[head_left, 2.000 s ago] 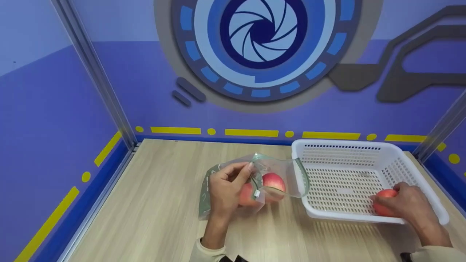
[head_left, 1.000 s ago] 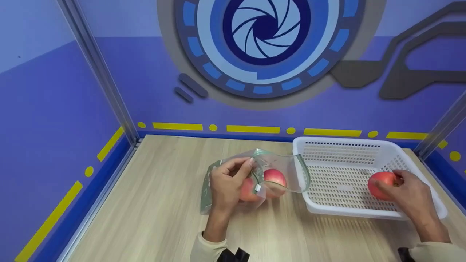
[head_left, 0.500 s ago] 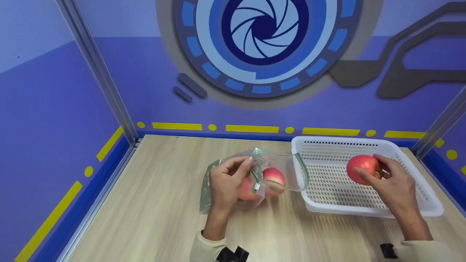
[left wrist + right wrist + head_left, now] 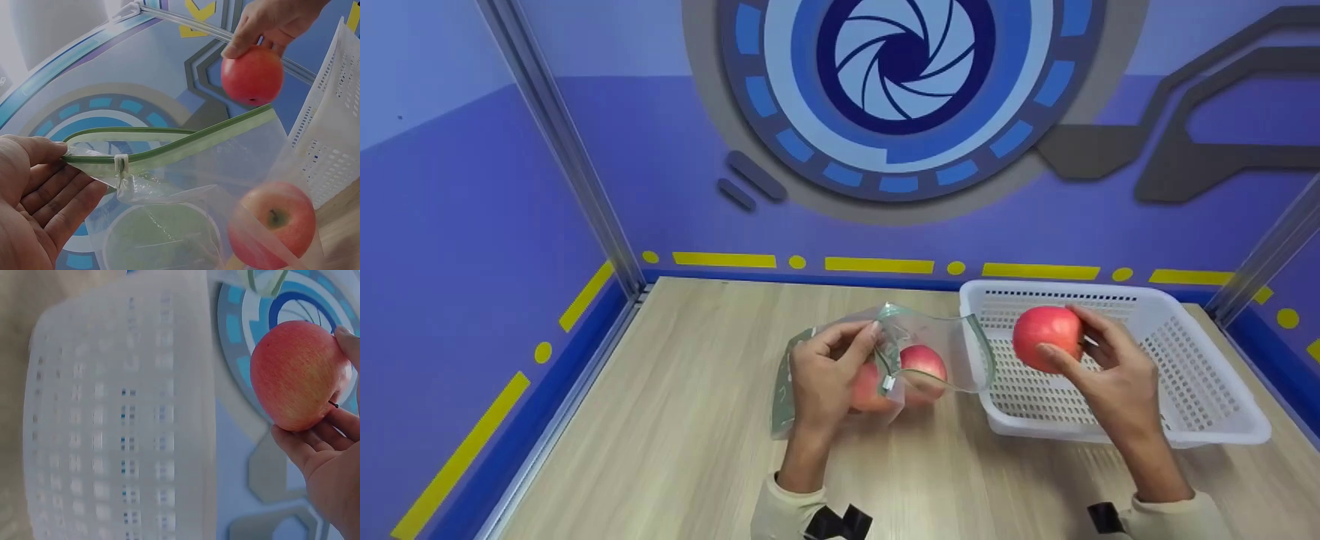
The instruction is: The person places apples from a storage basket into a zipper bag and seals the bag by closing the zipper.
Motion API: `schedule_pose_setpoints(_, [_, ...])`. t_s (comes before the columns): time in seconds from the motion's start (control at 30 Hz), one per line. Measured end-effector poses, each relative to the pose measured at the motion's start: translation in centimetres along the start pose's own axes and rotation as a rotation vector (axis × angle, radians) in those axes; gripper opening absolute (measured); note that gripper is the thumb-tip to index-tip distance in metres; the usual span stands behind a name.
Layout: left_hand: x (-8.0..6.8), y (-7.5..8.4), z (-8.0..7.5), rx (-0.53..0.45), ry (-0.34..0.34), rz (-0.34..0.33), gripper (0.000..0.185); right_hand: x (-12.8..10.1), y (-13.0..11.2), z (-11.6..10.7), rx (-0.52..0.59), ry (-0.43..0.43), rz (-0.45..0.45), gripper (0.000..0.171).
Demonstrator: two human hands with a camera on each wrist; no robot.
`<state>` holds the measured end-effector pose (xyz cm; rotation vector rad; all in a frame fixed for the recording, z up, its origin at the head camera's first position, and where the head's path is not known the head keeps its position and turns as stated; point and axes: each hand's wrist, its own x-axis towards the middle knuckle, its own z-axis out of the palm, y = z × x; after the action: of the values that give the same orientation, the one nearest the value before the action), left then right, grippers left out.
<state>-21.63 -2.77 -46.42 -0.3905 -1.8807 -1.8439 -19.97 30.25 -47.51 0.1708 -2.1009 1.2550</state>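
Note:
My left hand [image 4: 826, 375] pinches the rim of a clear zip bag [image 4: 169, 174] between thumb and fingers. The bag has a green-edged mouth, spread open toward the right, and a white slider [image 4: 120, 166] near the pinch. Inside lie red apples; one apple [image 4: 924, 369] shows at the mouth and another [image 4: 868, 390] is partly behind my left hand. My right hand [image 4: 1117, 375] grips a red apple [image 4: 301, 375] with thumb and fingers, holding it up over the left part of the white basket [image 4: 1207, 375], close to the bag's mouth.
The perforated plastic basket's near rim [image 4: 1080, 429] stands just right of the bag. A pale wooden tabletop [image 4: 697, 375] lies under everything. Behind it rises a printed blue wall [image 4: 675, 172], with a metal corner post [image 4: 577, 150] at the left.
My right hand has lifted the apple from the basket's right corner and carried it left toward the bag. My left hand keeps its pinch on the bag with little movement.

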Motion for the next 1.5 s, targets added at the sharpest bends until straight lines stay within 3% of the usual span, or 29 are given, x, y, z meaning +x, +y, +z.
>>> schedule_pose_setpoints(0.3, [0.1, 0.0, 0.0, 0.000, -0.006, -0.016, 0.013, -0.6, -2.3, 3.3, 0.156, -0.025, -0.140, 0.073])
schedule_pose_setpoints(0.8, [0.1, 0.5, -0.1, -0.069, -0.039, -0.027, 0.012, -1.5, -2.4, 9.5, -0.031, -0.008, -0.272, 0.078])
schedule_pose_setpoints(1.23, [0.1, 0.4, -0.4, -0.063, -0.039, -0.027, 0.013, -2.0, -3.1, 12.6, 0.066, -0.092, -0.345, 0.080])
schedule_pose_setpoints(1.5, [0.1, 0.3, -0.4, -0.083, -0.011, -0.032, 0.012, -2.2, -2.8, 13.6, 0.039, -0.156, -0.387, 0.079])
